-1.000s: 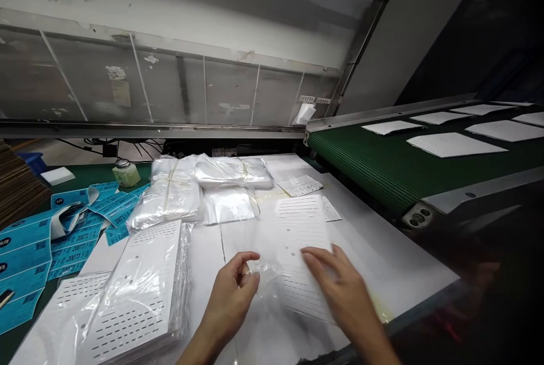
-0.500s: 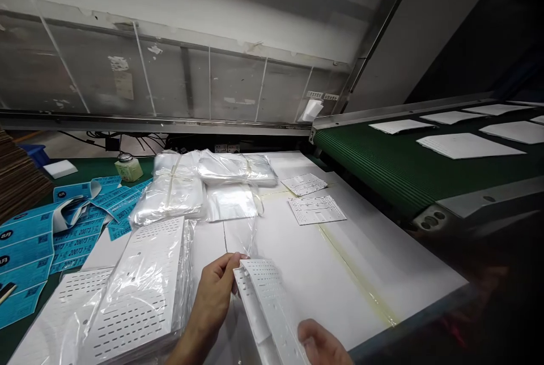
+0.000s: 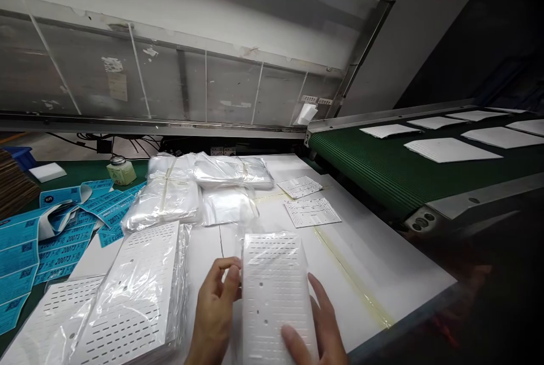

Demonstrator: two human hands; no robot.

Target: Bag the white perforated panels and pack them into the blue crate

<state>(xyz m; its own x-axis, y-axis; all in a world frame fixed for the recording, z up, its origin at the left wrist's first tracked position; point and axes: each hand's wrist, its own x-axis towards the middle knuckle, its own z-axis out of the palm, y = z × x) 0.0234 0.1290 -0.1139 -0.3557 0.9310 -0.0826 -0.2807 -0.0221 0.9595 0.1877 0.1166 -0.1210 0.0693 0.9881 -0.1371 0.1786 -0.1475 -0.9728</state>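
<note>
Both hands hold a stack of white perforated sheets [image 3: 274,297] in a clear plastic bag, its long side pointing away from me. My left hand [image 3: 215,308] grips the stack's left edge. My right hand [image 3: 318,325] holds the right edge, with the thumb lying on the top face. The stack's near end runs out of the bottom of the view. Under it lies the white work table [image 3: 352,257]. To the left sits a larger plastic-wrapped pile of perforated sheets [image 3: 136,291].
Bundles of clear plastic bags [image 3: 170,198] lie at the table's back, near two printed sheets [image 3: 312,212]. Blue labels [image 3: 55,234] and a glue bottle [image 3: 121,171] are at left. White sheets [image 3: 448,149] lie on a green conveyor belt [image 3: 382,169] at right.
The stack, tilted up on edge half a second ago, now lies flatter between both hands. It has moved up the view, and my right hand has come around its right edge.
</note>
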